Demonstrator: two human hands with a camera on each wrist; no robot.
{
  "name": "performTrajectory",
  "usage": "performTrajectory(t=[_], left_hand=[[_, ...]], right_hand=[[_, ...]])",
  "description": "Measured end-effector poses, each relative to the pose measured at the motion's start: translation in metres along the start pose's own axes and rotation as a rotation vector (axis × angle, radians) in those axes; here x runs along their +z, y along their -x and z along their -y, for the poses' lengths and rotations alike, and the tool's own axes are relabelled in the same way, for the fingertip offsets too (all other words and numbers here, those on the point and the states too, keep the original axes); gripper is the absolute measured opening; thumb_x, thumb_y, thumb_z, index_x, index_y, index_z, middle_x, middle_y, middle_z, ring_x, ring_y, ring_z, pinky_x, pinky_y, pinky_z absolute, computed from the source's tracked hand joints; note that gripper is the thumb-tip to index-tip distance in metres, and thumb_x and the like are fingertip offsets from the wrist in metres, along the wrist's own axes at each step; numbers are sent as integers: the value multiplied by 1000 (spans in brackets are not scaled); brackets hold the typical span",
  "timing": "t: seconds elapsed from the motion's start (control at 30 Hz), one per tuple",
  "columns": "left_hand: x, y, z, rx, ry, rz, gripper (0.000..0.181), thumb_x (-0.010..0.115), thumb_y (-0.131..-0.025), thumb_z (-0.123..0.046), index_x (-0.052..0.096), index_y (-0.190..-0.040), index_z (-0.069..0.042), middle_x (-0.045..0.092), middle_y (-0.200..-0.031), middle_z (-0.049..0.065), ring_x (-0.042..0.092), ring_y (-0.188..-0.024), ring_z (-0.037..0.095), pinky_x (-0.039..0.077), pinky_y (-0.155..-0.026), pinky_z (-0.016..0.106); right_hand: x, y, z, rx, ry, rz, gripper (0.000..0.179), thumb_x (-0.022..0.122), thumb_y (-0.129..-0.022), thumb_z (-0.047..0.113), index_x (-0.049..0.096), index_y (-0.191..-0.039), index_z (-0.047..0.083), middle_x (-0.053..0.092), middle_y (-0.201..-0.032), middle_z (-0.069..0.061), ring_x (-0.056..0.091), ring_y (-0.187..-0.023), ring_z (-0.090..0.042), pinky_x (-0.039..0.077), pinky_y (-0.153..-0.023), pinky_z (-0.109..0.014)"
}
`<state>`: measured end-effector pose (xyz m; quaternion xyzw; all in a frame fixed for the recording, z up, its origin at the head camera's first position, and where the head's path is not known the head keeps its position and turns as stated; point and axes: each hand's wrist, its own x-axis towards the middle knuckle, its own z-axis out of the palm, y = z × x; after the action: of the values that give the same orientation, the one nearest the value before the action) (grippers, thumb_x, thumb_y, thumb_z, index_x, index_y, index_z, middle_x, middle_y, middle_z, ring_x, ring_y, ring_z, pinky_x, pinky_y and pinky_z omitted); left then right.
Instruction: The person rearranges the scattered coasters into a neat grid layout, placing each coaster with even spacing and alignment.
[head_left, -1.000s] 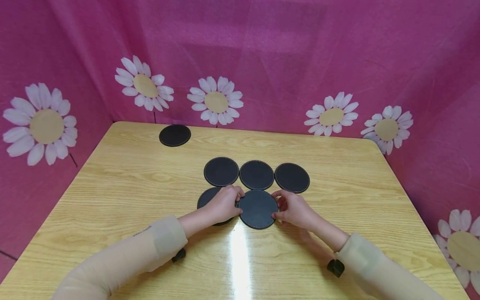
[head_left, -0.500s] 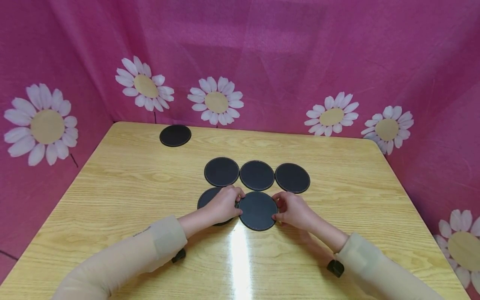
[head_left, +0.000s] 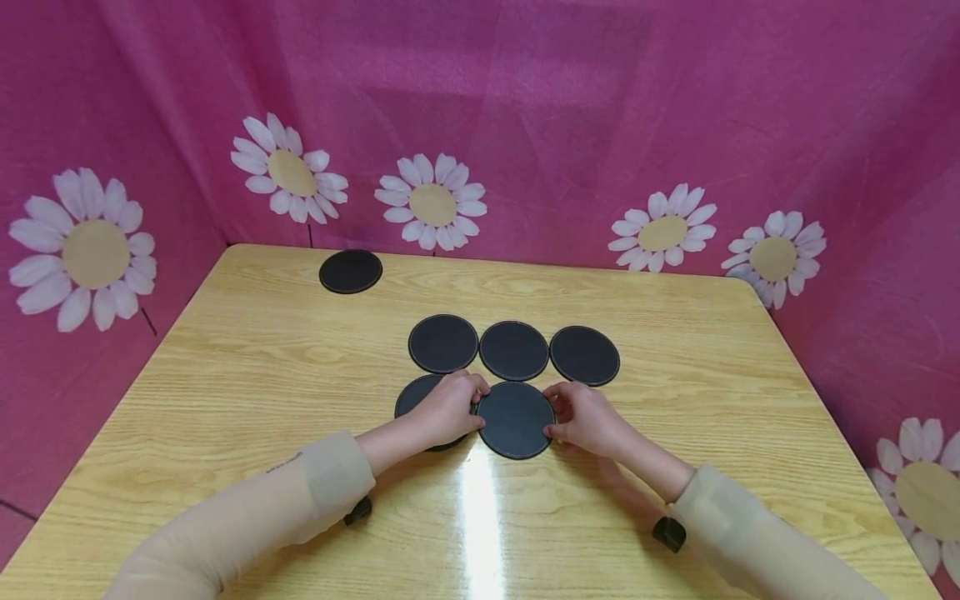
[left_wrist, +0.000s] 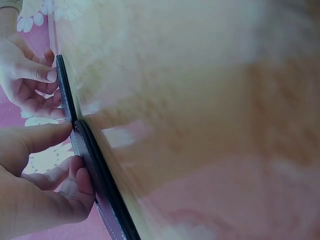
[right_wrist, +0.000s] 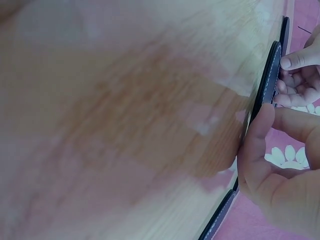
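A round black coaster (head_left: pixel 516 421) lies flat on the table between my two hands, light stitching round its rim. My left hand (head_left: pixel 448 408) holds its left edge, thumb near the front and fingertips towards the back. On the opposite edge my right hand (head_left: pixel 587 417) grips with thumb and curled fingers. Partly covered by my left hand is a second coaster (head_left: pixel 411 395), beside the held one. In the left wrist view my left thumb sits where those two coasters (left_wrist: pixel 95 165) meet. The right wrist view shows my right thumb at the rim of the held coaster (right_wrist: pixel 267 75).
Just behind, a row of matching coasters stands edge to edge: left (head_left: pixel 443 343), middle (head_left: pixel 513 350) and right (head_left: pixel 584 355). Another coaster (head_left: pixel 350 272) lies near the far left edge of the wooden table (head_left: pixel 247 350). A pink flowered curtain (head_left: pixel 540 125) surrounds the table's back and sides.
The held coaster slid slightly towards me, opening a thin gap to the back row, then moved slightly back. Both hands stay almost in place.
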<state>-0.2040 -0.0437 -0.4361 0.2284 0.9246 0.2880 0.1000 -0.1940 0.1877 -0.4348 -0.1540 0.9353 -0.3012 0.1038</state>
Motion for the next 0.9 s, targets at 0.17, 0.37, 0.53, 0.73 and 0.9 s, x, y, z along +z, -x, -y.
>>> performTrajectory(t=[0.17,0.37,0.53,0.73,0.9], left_hand=[[0,0,0,6,-5,-8,38,80,-74,-9,64,-108,-2,54,-85,4,50,-82,17,46,-79,32],[-3,1,1,10,23,-4,35,80,-74,-8,65,-106,-3,57,-86,4,51,-79,14,47,-77,30],[-14,3,1,1,82,11,37,79,-74,-6,65,-107,-1,60,-87,5,55,-74,11,49,-75,26],[-36,7,3,-10,107,-2,41,77,-77,-7,62,-114,0,62,-97,10,60,-80,14,52,-77,27],[-58,7,8,-46,106,15,48,75,-80,-11,58,-124,-2,62,-116,13,61,-98,22,52,-87,34]], right_hand=[[0,0,0,8,-10,4,45,81,-70,5,61,-110,-2,59,-85,-7,54,-73,-15,52,-64,-26],[-3,0,0,2,-37,24,47,80,-71,6,59,-113,-3,60,-83,-8,56,-70,-13,52,-61,-24],[-11,-1,4,-19,-41,46,52,80,-72,8,57,-117,-4,62,-86,-10,60,-68,-13,52,-63,-25],[-21,-5,15,-17,-78,47,51,78,-75,9,57,-120,-1,63,-95,-13,63,-74,-15,53,-61,-24],[-26,-10,25,-18,-132,44,53,77,-78,10,54,-125,0,61,-107,-17,65,-80,-18,55,-60,-26]])
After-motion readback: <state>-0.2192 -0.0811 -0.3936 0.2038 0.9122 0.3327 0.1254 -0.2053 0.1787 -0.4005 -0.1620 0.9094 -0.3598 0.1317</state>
